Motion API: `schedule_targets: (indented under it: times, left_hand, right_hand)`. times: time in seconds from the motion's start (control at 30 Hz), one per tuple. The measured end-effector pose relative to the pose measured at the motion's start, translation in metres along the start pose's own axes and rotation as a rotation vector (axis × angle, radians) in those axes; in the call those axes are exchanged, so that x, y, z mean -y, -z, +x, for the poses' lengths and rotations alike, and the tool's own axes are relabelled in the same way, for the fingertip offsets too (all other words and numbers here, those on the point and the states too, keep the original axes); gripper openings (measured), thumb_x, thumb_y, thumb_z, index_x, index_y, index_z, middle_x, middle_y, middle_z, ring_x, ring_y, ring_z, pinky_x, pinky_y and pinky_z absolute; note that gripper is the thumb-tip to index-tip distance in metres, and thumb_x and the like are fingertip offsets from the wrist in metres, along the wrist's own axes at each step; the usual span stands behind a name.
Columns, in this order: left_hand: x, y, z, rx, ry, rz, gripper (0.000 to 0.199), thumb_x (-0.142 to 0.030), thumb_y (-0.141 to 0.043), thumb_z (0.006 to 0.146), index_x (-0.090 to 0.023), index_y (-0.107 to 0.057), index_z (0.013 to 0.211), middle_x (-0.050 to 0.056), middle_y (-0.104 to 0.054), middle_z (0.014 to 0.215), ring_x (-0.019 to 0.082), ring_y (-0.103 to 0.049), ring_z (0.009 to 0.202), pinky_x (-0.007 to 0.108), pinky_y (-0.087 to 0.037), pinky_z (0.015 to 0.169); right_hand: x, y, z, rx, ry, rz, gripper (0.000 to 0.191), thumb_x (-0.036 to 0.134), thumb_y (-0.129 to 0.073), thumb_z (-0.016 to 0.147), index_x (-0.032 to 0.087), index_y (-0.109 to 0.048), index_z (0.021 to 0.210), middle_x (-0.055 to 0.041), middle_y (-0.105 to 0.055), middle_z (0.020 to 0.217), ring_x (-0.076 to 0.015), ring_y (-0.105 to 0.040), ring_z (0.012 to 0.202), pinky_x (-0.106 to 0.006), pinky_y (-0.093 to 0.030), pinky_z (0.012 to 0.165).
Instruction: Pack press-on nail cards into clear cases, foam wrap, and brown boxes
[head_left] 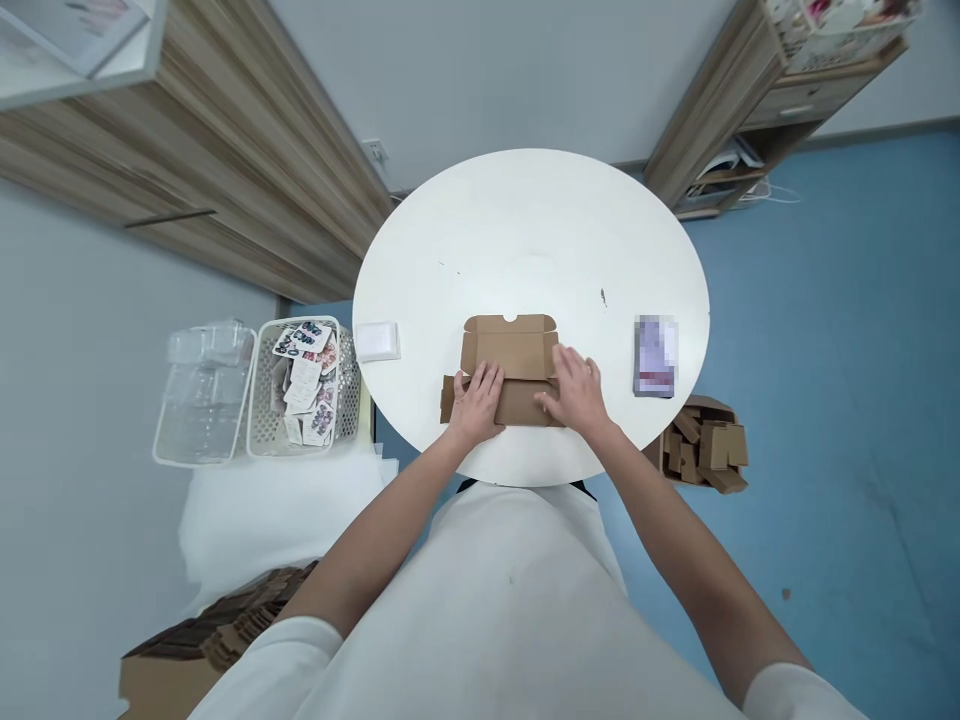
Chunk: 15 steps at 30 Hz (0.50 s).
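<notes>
A flat brown cardboard box blank (510, 357), creased and partly unfolded, lies near the front of the white round table (532, 225). Its upper panel has side flaps and a small notch in the far edge. My left hand (478, 405) rests on the left part of the lower panel, fingers stretched forward over the crease. At the right side my right hand (576, 392) touches the cardboard, with thumb and fingers spread apart and gripping nothing visible. The hands cover parts of the lower panel and its right end.
On the table, a small white packet (376, 342) lies left and a blurred purple packet (655, 356) right. Baskets with printed cards (304, 385) and clear plastic boxes (206, 395) stand left. Folded cartons (705, 448) fill a floor box at right; stacked cardboard (247, 620) sits lower left.
</notes>
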<state>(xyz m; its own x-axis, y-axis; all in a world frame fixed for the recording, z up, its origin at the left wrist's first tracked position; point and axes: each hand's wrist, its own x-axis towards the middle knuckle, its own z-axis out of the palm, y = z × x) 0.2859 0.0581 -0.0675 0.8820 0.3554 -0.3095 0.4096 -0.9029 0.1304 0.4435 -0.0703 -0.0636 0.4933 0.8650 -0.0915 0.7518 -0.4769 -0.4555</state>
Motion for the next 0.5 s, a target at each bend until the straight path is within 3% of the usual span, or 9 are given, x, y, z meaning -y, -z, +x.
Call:
schedule_targets:
  times: [0.1,0.27,0.37,0.5]
  left_hand:
    - [0.003,-0.002,-0.004,-0.005,-0.026,0.011,0.100,-0.045,-0.066,0.059,-0.015,-0.015,0.140,0.014,-0.021,0.144,0.033,-0.004,0.134,0.056,0.002,0.104]
    - [0.007,-0.003,-0.019,-0.027,-0.018,0.032,0.110,-0.050,-0.070,0.054,-0.014,-0.012,0.140,0.015,-0.013,0.146,0.033,0.000,0.135,0.055,0.001,0.104]
    - [0.017,-0.012,-0.044,-0.091,0.127,-0.026,0.112,-0.052,-0.070,0.054,-0.014,-0.009,0.140,0.018,-0.005,0.147,0.036,0.001,0.134,0.057,-0.004,0.103]
    - [0.040,-0.036,-0.086,-0.145,0.483,-0.230,0.109,-0.045,-0.067,0.060,-0.014,0.001,0.139,0.022,-0.007,0.146,0.037,-0.012,0.132,0.057,-0.018,0.099]
  right_hand:
    - [0.007,-0.008,-0.018,0.185,0.204,-0.096,0.089,0.047,-0.060,0.066,0.017,-0.018,0.138,-0.0125,-0.026,0.143,-0.0321,-0.016,0.132,-0.052,-0.003,0.105]
    - [0.011,-0.027,-0.028,0.236,0.185,-0.160,0.095,0.038,-0.066,0.063,0.017,-0.013,0.139,-0.0138,-0.025,0.143,-0.0306,-0.016,0.133,-0.053,-0.004,0.104]
    - [0.012,-0.032,-0.027,0.239,0.165,-0.155,0.091,0.036,-0.063,0.065,0.018,-0.013,0.139,-0.0131,-0.024,0.144,-0.0300,-0.015,0.133,-0.054,-0.007,0.103]
    - [0.015,-0.038,-0.032,0.233,0.120,-0.131,0.087,0.035,-0.060,0.068,0.018,-0.013,0.139,-0.0123,-0.023,0.145,-0.0290,-0.014,0.134,-0.052,-0.014,0.102]
